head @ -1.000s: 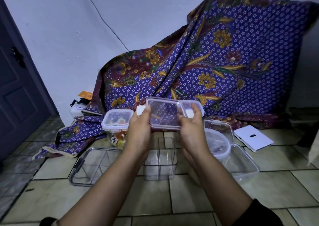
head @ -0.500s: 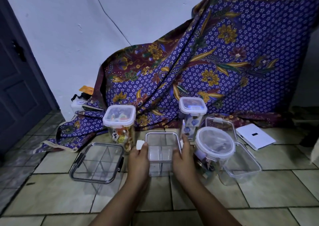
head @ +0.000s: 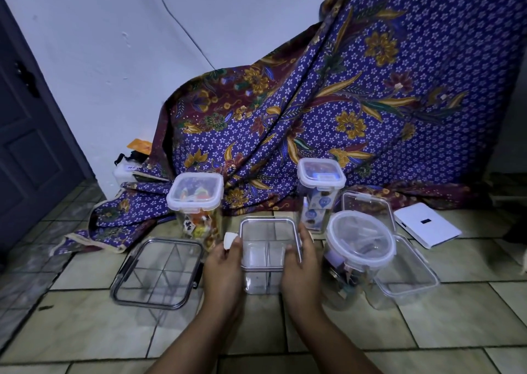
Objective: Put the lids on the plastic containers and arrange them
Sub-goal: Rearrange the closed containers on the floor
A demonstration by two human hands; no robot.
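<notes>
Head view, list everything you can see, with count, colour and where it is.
middle container: one, clear, lid on top, centre floor
divided container: one, clear, dark clips, lidded, left of centre
left tall container: one, clear, white lid, filled, back left
right tall container: one, clear, white lid, filled, back right
round jar: one, clear, white-rimmed lid, right of centre
open box: one, clear, lid raised, right of the jar
flat box: one, white, far right
cloth: one, purple floral, draped behind the containers
door: one, dark blue, far left
left hand: one, grips middle container's left side
right hand: one, grips its right side
</notes>
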